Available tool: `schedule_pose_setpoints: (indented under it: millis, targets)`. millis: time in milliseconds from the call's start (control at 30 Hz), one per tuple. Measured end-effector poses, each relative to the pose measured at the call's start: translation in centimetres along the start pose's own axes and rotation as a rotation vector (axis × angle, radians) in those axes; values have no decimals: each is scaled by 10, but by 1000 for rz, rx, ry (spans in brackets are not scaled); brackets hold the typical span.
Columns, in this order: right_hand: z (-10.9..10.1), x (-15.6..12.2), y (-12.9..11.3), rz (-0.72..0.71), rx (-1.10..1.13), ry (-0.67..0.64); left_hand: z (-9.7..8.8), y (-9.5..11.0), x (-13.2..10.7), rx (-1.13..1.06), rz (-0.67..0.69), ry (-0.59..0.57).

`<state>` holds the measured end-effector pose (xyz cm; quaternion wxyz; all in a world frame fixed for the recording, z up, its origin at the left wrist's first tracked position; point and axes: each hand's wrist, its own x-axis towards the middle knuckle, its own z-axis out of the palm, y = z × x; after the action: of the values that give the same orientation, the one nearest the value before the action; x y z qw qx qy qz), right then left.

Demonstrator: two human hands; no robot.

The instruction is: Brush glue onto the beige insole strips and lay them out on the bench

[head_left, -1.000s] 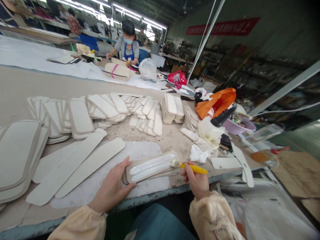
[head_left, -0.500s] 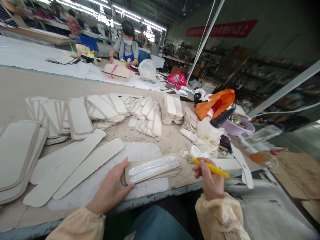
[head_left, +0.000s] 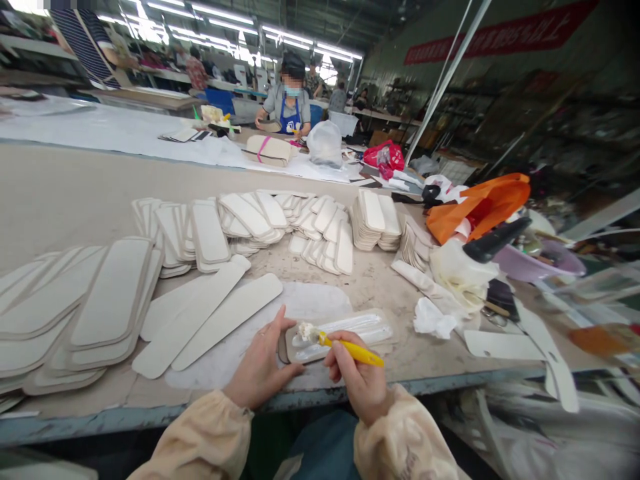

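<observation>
carefully, the left hand (head_left: 263,363) stays around the left end of the long panel (head_left: 347,327), its fingers near the upper corner and its thumb near the lower corner. the thumb and the fingers are apart, with the end of the panel between them. the right hand (head_left: 359,377) is at the near side of the panel, and it is closed on the yellow handle (head_left: 359,353) of a brush, which it grips between thumb and fingers. the bristles (head_left: 306,333) of the brush are on the left part of the panel, just beside the left hand.

the panel lies flat on the near part of the tabletop (head_left: 385,283), partly over a white sheet (head_left: 313,299). its long axis runs from left to right, and the right end is a little farther from the person. the brush points with its bristles to the left, and its handle slopes to the right and toward the person.

the panel is narrow, with rounded corners and a beige border. on its middle there is a wet, shiny white coat in long streaks. the bristles are also thick with white stuff.
</observation>
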<state>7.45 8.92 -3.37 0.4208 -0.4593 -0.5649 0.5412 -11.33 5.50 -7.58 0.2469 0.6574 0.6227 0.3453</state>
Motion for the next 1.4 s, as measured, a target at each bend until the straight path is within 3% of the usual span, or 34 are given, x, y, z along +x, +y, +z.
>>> schedule_pose_setpoints:
  millis: [167, 300, 433, 700, 867, 1033, 1200, 1300, 1400]
  targets:
    - [12, 1, 5, 13, -29, -68, 0, 0, 0, -15, 12, 17]
    - [9, 4, 10, -8, -95, -44, 0, 0, 0, -3, 21, 5]
    - [-12, 8, 16, -2, -137, 69, -1, 0, 0, 30, 19, -4]
    - [-78, 18, 29, 10, -164, 295, -1, 0, 1, 86, 26, -8]
    - [-108, 25, 28, -10, -192, 397, -1, -1, 1, 116, 52, 3]
    - [-126, 26, 18, -75, -107, 479, -1, -5, 1, 128, 26, -18]
    - [-134, 17, 7, -132, 146, 519, -1, 2, -3, 129, 53, -14]
    - [-140, 13, 8, -124, 289, 536, -6, 7, -6, 132, 72, 61]
    - [-146, 13, 12, -68, 373, 516, -25, 5, -6, 242, 65, 170]
